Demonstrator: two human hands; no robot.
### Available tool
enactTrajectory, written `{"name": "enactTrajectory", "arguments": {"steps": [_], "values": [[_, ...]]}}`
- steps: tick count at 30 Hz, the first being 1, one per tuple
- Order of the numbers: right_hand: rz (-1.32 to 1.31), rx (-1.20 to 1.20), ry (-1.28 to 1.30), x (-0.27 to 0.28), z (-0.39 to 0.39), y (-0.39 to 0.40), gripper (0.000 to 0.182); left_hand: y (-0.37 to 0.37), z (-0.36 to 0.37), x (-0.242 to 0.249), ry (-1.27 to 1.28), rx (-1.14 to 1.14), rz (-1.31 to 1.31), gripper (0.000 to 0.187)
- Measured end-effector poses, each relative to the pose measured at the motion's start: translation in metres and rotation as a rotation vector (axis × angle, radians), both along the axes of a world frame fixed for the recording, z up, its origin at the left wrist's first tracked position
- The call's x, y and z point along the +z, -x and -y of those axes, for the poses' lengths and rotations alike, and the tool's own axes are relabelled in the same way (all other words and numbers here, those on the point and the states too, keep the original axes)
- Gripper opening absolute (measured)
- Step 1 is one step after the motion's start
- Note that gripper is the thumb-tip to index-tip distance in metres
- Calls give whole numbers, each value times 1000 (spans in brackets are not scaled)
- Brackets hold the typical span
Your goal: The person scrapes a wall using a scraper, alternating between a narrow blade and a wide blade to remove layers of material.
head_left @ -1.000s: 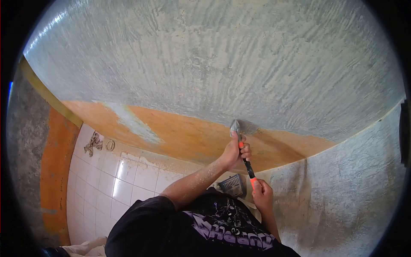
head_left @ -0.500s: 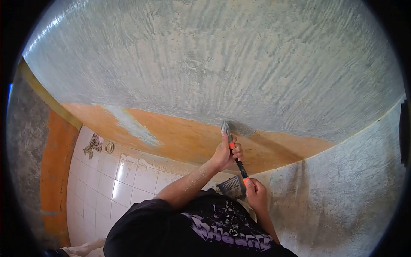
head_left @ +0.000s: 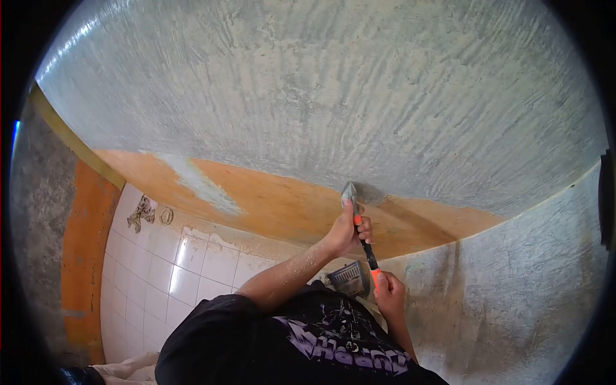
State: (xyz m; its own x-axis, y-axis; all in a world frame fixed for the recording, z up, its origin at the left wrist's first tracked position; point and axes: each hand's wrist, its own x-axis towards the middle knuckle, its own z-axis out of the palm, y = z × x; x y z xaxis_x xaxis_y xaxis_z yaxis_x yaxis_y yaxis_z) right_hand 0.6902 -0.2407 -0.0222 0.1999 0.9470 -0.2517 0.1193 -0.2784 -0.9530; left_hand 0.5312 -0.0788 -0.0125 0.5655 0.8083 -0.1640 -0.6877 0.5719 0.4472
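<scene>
A long scraper (head_left: 370,256) with a black and orange handle slants up toward the wall. Its pointed metal head meets the wall where rough grey surface (head_left: 308,109) borders a band of orange paint (head_left: 282,199). My left hand (head_left: 343,232) is wrapped round the upper handle, with the thumb laid along it just below the head. Lower down, my right hand (head_left: 390,296) grips the orange end of the handle. Pale specks of dust cover my left forearm.
Below the wall is a white tiled floor (head_left: 218,263) with dusty debris along its edge. A crumpled cloth (head_left: 142,212) and a small ring (head_left: 167,216) lie at the left. A grey slotted container (head_left: 348,278) stands near my body. Another grey wall (head_left: 500,295) closes the right side.
Both hands and the scraper have shifted a little to the right, with its head still along the border of the orange band. The grip is the same.
</scene>
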Motion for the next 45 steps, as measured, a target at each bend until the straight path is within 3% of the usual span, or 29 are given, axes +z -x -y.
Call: {"name": "enactTrajectory", "arguments": {"steps": [20, 30, 33, 39, 45], "values": [[-31, 52, -29, -44, -10, -10, 28, 2, -1, -11, -13, 8, -56, 54], [-184, 57, 67, -22, -9, -20, 28, -9, 0, -7, -49, 24, -88, 55], [39, 91, -90, -39, -23, -12, 28, 1, -4, -11, -91, 91, -82, 55], [-49, 81, 5, -33, -17, -13, 28, -6, -2, -11, -47, 80, -90, 59], [176, 108, -94, -22, -30, 11, 29, 15, -8, -12, -96, 155, -61, 59]]}}
